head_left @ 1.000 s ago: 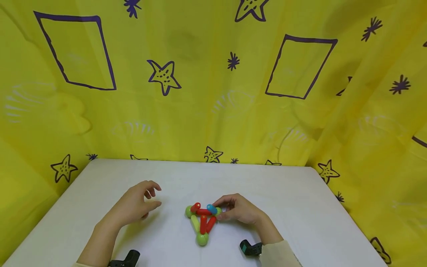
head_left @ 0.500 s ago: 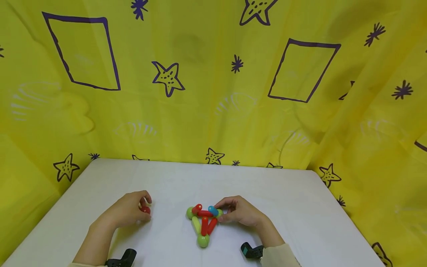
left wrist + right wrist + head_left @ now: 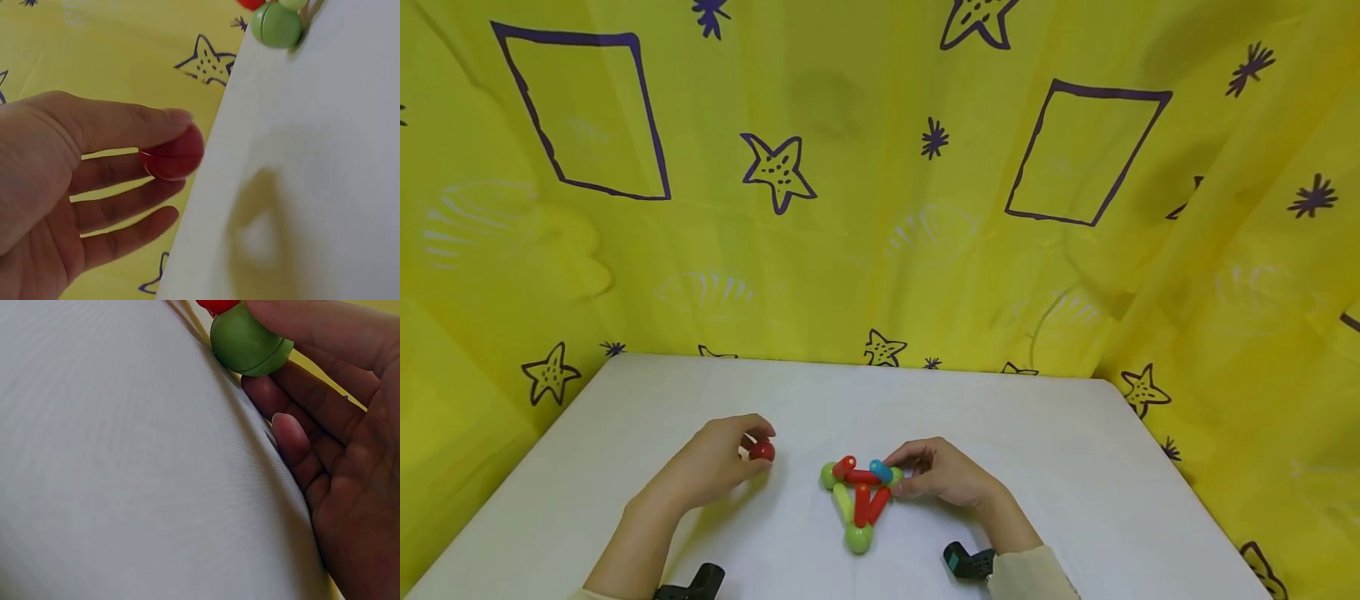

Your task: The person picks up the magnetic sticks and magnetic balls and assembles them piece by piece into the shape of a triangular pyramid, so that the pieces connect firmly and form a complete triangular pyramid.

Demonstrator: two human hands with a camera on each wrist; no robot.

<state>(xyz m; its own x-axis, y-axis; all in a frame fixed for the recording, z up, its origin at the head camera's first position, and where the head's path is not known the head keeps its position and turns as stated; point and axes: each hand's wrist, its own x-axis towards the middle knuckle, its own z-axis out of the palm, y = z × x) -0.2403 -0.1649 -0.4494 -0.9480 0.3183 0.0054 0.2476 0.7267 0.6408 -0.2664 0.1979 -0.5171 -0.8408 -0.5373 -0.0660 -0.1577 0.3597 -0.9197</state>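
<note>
My left hand holds a glossy red ball above the table, left of a toy ball-and-rod triangle. In the left wrist view the thumb and fingers pinch this red ball, which has a seam. The triangle lies on the table, with green balls at its three corners. Red rods and one pale green rod form its sides. From its corners rise two more red rods and a blue rod. My right hand grips the right corner's green ball between thumb and fingers.
The white table extends on all sides of the triangle. A yellow curtain with dark star drawings hangs behind it and along both sides. Black wrist cameras sit below both hands.
The left hand was without a visible ball, then lowered leftwards and took hold of the red ball. It has since risen and moved right with it. The right hand keeps its grip.
</note>
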